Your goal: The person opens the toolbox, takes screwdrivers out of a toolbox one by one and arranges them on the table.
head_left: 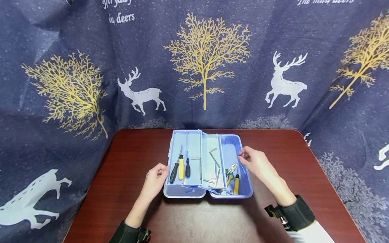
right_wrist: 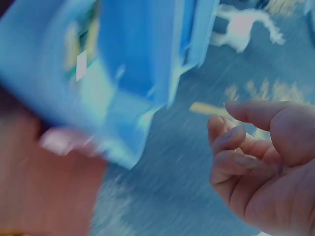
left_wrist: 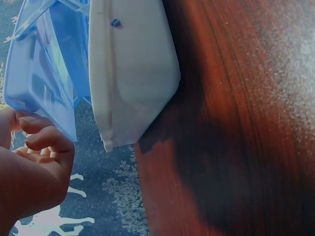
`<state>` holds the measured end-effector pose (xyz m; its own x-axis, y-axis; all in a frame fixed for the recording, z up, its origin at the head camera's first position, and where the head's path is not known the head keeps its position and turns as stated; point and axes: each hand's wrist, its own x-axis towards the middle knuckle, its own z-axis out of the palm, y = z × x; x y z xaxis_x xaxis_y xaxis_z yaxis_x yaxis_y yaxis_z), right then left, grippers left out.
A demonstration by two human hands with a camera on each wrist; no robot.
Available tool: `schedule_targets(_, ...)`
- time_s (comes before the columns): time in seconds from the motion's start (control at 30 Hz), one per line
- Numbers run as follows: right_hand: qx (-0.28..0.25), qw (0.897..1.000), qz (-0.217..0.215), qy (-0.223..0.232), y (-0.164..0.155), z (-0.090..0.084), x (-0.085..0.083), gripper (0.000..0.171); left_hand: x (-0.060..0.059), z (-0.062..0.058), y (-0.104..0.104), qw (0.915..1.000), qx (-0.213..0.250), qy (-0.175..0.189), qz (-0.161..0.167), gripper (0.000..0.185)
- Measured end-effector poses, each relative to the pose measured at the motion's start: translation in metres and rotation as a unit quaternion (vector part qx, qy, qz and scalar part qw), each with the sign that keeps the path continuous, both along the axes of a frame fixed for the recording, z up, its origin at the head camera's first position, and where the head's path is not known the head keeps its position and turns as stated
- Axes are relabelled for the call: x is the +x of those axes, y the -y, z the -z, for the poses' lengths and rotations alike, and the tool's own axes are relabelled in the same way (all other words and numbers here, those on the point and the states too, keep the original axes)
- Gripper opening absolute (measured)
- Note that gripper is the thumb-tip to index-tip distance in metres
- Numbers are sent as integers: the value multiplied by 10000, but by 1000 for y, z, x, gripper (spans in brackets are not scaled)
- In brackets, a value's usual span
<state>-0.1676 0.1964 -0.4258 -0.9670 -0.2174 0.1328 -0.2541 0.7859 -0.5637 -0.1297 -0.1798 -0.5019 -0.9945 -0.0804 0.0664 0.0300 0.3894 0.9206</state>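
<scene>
Centrally on the counter (head_left: 121, 189), the open blue toolbox (head_left: 231, 152) is seen. Left hand (head_left: 155, 180) is held beside its tray edge, right hand (head_left: 256, 163) over its right rim; both grips loosely curled, empty.

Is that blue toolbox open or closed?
Open. The toolbox has its trays spread, showing screwdrivers, hex keys and pliers inside. The left hand and right hand sit at its sides.
</scene>
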Motion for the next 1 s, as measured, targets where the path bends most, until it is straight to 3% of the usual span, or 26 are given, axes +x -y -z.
schedule_targets(0.17, -134, 9982, -590, -31, 44, -22, -8, 4, -3, -2, 1, 9999, 99, -6, 39, 18)
schedule_targets(0.37, -322, 9900, -1329, -337, 106, -30, -10, 8, -1, -2, 3, 9993, 332, 155, 4, 14)
schedule_targets(0.5, -195, 9831, -1812, -166, 144, -30, -10, 9, 4, -2, 2, 9983, 456, 358, 57, 13)
schedule_targets(0.7, 454, 9726, -2273, 165, 193, -20, -14, 8, 8, -2, 2, 9986, 437, 277, 123, 17)
schedule_targets(0.83, 782, 9655, -2471, 261, 211, -13, -14, 11, 10, 0, 3, 9981, 535, 221, 194, 18)
schedule_targets(1.0, 890, 9640, -2505, 51, 219, -7, -11, 18, 10, 2, 6, 9978, 584, 135, 276, 19)
